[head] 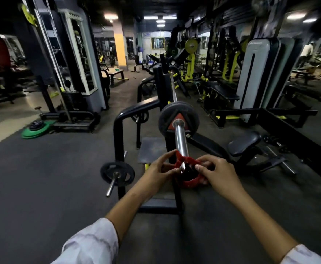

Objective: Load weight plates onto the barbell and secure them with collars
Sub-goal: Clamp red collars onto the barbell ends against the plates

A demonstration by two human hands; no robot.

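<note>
Two hands, the left hand (pixel 156 173) and the right hand (pixel 217 175), share one red collar (pixel 187 169) at centre frame, with one barbell (pixel 181 139) carrying one black plate (pixel 178 119), one smaller plate (pixel 117 173) lower left, and one green plate (pixel 37 130) at far left

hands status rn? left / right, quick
Left hand: shut on the red collar, pinching its left side at the barbell sleeve end.
Right hand: shut on the red collar, gripping its right side.

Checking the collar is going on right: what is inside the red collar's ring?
The barbell sleeve's end sits at the red collar, held by both hands. The ring's inside looks dark; fingers hide how far it is on.
</note>
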